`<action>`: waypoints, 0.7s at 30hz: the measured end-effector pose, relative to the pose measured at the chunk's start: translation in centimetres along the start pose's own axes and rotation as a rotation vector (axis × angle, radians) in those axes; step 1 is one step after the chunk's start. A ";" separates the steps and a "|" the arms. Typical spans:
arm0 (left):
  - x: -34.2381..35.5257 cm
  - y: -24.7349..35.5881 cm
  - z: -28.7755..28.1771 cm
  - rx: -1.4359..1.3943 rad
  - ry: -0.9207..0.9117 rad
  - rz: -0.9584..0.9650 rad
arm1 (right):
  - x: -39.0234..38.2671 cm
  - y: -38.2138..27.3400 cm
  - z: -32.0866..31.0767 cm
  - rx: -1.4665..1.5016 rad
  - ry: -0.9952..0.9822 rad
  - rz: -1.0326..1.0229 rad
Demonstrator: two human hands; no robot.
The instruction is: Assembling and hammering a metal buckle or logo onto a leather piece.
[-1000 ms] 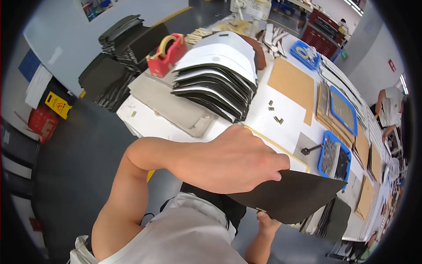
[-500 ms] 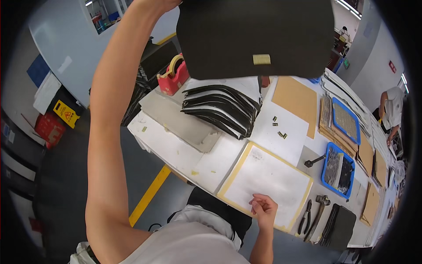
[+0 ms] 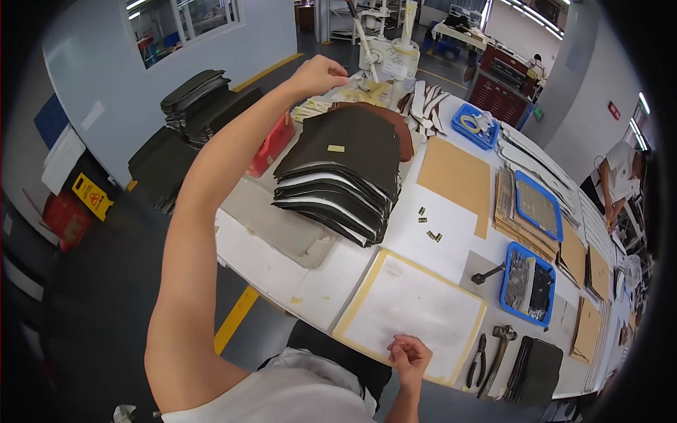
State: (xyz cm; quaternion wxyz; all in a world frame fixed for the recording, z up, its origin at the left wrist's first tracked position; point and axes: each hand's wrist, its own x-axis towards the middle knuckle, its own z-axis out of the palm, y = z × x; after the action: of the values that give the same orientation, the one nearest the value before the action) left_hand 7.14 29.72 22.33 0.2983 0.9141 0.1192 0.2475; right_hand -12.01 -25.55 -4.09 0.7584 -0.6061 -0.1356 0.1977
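A stack of dark sheets (image 3: 345, 141), perhaps leather or fabric, lies on the table with pale layers between them. On its top sheet is a small yellowish sticker (image 3: 336, 148). My left hand (image 3: 321, 76) is raised beyond the stack's far left corner, its fingers bent but apart and nothing visible in them. Near the front edge, my right hand (image 3: 410, 358) is closed above a white board (image 3: 409, 303) with a yellow taped border. Whether anything small sits in its curled fingers is hidden. Several small dark metallic-looking pieces (image 3: 434, 237) lie on white paper beyond the board.
Pliers (image 3: 477, 362), a hammer (image 3: 499, 352) and small dark sheets (image 3: 539, 370) lie right of the board. Further right are blue baskets (image 3: 527, 285) and brown card sheets (image 3: 455, 180). A red tape dispenser (image 3: 271, 146) stands left of the stack. A co-worker (image 3: 617, 180) stands far right.
The dark sheet that hung from my left hand now lies on the stack, let go. That hand is empty above the stack's far side. My right hand keeps its curled pose over the board.
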 end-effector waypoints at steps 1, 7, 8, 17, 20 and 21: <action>-1.2 2.1 0.7 -0.003 0.037 0.113 | -0.1 0.0 -0.3 0.008 -0.002 0.006; -17.5 13.7 7.9 0.006 0.222 0.995 | -0.1 -0.1 0.1 -0.012 -0.060 0.011; -20.7 15.1 10.2 0.055 0.089 1.035 | -0.3 -0.2 0.2 -0.044 -0.059 -0.007; -34.5 14.9 29.3 -0.204 -0.712 0.962 | -4.3 -7.6 -10.2 -0.995 0.190 -0.361; -35.2 13.8 29.2 -0.016 -0.743 0.955 | -6.0 -11.6 -16.9 -1.169 0.633 -0.347; -35.7 14.1 29.0 0.014 -0.687 0.986 | -7.3 -12.9 -19.8 -1.107 0.732 -0.327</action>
State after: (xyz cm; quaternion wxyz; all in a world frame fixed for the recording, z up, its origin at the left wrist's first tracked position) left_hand -6.98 -8.63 -2.98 0.1639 0.8912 -0.4205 0.0462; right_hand -7.89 -48.46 4.21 0.3539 -0.9042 -0.0413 -0.2354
